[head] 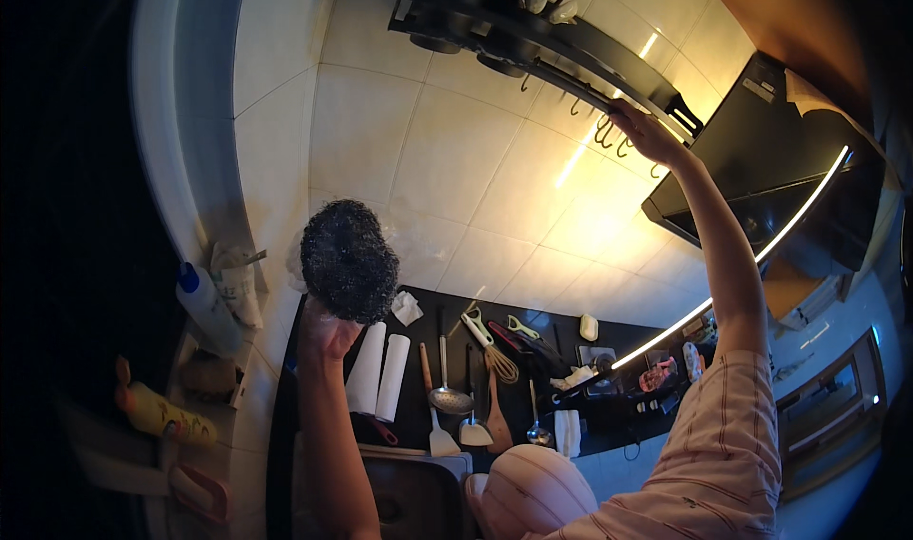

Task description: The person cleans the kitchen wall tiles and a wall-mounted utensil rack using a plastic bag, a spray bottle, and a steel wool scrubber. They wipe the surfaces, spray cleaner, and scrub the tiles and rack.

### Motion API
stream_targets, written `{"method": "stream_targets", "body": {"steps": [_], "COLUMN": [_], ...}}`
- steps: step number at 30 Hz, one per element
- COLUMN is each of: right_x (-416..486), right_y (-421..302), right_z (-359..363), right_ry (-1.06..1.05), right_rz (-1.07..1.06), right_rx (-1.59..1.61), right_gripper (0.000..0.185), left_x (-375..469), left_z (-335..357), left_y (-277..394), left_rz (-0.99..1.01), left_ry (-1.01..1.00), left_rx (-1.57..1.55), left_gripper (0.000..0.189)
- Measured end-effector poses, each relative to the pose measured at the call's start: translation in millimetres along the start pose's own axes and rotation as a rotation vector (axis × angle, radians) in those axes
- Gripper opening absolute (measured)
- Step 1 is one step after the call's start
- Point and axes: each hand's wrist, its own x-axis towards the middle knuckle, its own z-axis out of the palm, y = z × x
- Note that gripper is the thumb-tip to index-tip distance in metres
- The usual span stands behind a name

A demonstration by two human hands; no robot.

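Note:
My left hand is raised at the tiled wall and holds a dark, coarse-textured scrubbing pad that hides most of its fingers. A pale, wet-looking smear surrounds the pad on the tiles. Up at the right, the fingers of my right hand are closed around the rail of a black wall-mounted kitchen rack. Hooks hang from this rail close to the hand. Utensils stand in round holders at the rack's left end.
Several utensils lie on the black counter, among them a skimmer, a whisk and a ladle. Two paper rolls lie beside them. A sink is below. Bottles line the left ledge. A range hood juts out at right.

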Motion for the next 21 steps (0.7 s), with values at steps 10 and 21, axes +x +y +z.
{"method": "stream_targets", "body": {"steps": [10, 21], "right_x": [-3.8, 2.2], "right_y": [-2.2, 3.3], "right_z": [21.6, 0.6], "right_ry": [0.333, 0.037], "right_rz": [-0.172, -0.032], "right_rx": [-0.163, 0.126], "right_gripper": [0.020, 0.029], "left_x": [1.5, 5.8], "left_z": [2.8, 4.9], "left_y": [1.1, -2.4], "left_rz": [0.028, -0.011], "left_ry": [0.093, 0.053], "left_rx": [0.051, 0.001], "left_gripper": [0.043, 0.041]}}
